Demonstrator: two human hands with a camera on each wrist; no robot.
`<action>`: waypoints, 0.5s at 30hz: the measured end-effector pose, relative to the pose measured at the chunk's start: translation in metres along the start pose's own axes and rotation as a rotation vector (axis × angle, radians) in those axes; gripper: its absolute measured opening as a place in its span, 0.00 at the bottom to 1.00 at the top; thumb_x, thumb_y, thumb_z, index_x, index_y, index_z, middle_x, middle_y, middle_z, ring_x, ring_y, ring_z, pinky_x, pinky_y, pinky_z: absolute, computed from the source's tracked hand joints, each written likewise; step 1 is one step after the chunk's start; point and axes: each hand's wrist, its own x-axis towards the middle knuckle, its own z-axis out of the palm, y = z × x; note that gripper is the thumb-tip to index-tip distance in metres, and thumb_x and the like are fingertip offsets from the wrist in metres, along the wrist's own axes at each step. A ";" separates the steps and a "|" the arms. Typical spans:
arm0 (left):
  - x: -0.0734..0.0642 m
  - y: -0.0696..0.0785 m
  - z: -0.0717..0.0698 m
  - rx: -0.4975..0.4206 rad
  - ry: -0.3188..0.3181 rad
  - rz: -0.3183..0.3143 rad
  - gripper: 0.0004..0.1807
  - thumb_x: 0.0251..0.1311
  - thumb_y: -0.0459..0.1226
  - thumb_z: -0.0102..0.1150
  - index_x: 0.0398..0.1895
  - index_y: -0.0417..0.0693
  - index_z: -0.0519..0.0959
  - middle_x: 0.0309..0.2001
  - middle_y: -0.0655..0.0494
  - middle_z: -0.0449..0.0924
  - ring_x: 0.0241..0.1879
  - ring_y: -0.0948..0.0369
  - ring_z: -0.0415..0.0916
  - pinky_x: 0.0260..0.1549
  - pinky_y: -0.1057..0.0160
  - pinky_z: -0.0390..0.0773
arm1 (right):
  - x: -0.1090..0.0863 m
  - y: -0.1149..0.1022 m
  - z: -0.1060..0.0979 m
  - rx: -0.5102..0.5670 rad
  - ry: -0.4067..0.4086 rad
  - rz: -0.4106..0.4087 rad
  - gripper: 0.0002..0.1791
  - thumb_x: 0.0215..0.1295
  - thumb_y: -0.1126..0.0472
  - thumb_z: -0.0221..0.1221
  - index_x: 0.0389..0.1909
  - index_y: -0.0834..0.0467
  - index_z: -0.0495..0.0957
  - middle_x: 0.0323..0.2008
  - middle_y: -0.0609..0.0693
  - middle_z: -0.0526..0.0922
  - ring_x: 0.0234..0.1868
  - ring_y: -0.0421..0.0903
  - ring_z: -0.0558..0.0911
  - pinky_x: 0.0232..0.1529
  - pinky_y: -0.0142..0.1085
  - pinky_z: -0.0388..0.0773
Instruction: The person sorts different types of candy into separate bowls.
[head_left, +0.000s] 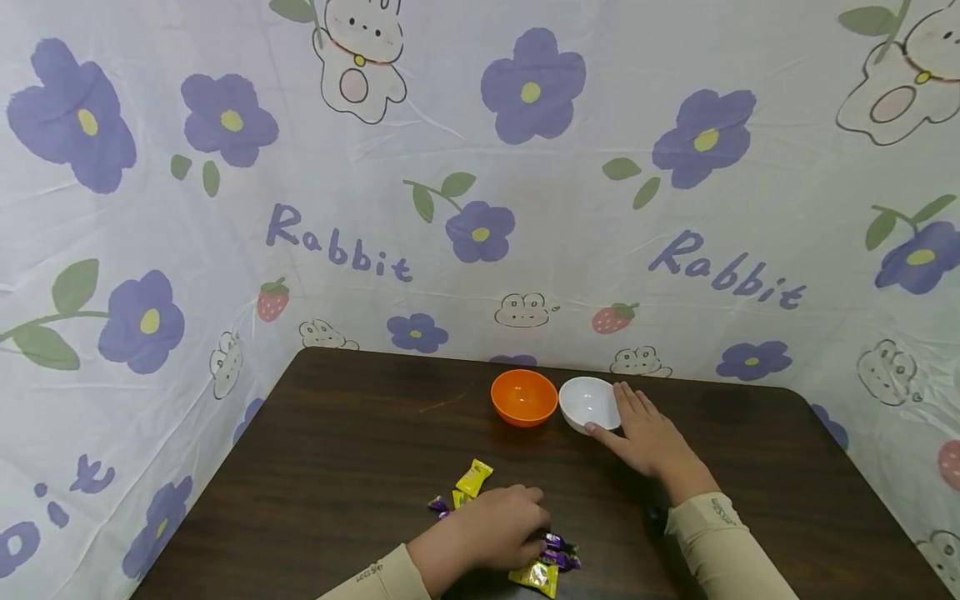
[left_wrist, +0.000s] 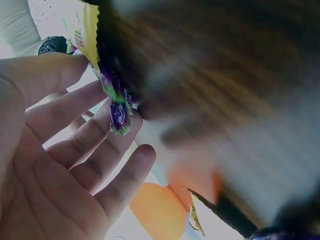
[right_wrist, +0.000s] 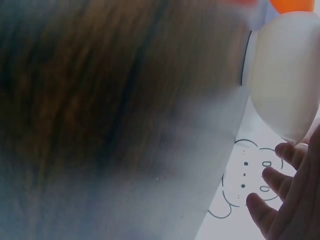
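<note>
On the dark table, my left hand (head_left: 491,527) is lowered over wrapped candies. In the left wrist view its fingers are apart and gently bent, with fingertips right at a purple candy (left_wrist: 120,115). The thumb tip overlaps a yellow candy (left_wrist: 89,32). Purple candies (head_left: 558,552) and a yellow candy (head_left: 536,577) lie by these fingers in the head view. More yellow candy (head_left: 474,477) and a purple piece (head_left: 438,503) lie beyond the hand, partly covered by it. My right hand (head_left: 651,437) rests at the white bowl (head_left: 588,402), fingers extended along its right side, thumb at the near rim.
An orange bowl (head_left: 523,400) stands close to the left of the white bowl, near the table's back edge. A cloth backdrop (head_left: 450,133) printed with flowers and rabbits hangs behind and beside the table (head_left: 337,450). A dark object (head_left: 656,518) shows beside the right sleeve.
</note>
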 end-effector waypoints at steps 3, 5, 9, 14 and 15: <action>0.001 0.001 0.000 -0.002 -0.002 -0.006 0.06 0.73 0.44 0.64 0.43 0.57 0.88 0.35 0.65 0.73 0.31 0.69 0.67 0.29 0.68 0.70 | 0.000 0.003 0.000 0.002 -0.005 -0.004 0.61 0.73 0.21 0.43 0.84 0.68 0.46 0.84 0.69 0.49 0.82 0.73 0.54 0.77 0.70 0.58; 0.002 0.001 0.001 0.007 0.001 -0.008 0.05 0.72 0.44 0.64 0.41 0.57 0.88 0.35 0.65 0.73 0.31 0.69 0.67 0.29 0.68 0.70 | 0.001 0.004 0.001 0.010 -0.011 -0.005 0.61 0.73 0.21 0.43 0.84 0.68 0.45 0.84 0.69 0.49 0.82 0.73 0.54 0.78 0.69 0.57; 0.003 0.000 0.002 0.020 0.009 -0.008 0.03 0.71 0.43 0.66 0.38 0.58 0.86 0.35 0.66 0.74 0.31 0.70 0.68 0.30 0.69 0.71 | 0.002 0.005 0.002 0.029 -0.029 -0.008 0.61 0.73 0.22 0.43 0.84 0.68 0.43 0.84 0.69 0.47 0.82 0.73 0.54 0.78 0.68 0.57; 0.005 0.000 0.002 0.001 0.009 -0.009 0.03 0.69 0.41 0.66 0.40 0.56 0.82 0.35 0.66 0.74 0.32 0.70 0.69 0.33 0.69 0.74 | 0.003 0.006 0.002 0.028 -0.040 -0.013 0.61 0.74 0.22 0.42 0.85 0.68 0.42 0.85 0.68 0.46 0.83 0.72 0.53 0.79 0.68 0.56; 0.005 0.000 0.002 -0.006 0.008 -0.009 0.03 0.69 0.40 0.66 0.41 0.55 0.81 0.35 0.66 0.74 0.32 0.70 0.69 0.33 0.69 0.74 | 0.003 0.006 0.003 0.028 -0.041 -0.013 0.61 0.74 0.22 0.42 0.85 0.68 0.42 0.85 0.68 0.46 0.83 0.72 0.53 0.79 0.68 0.56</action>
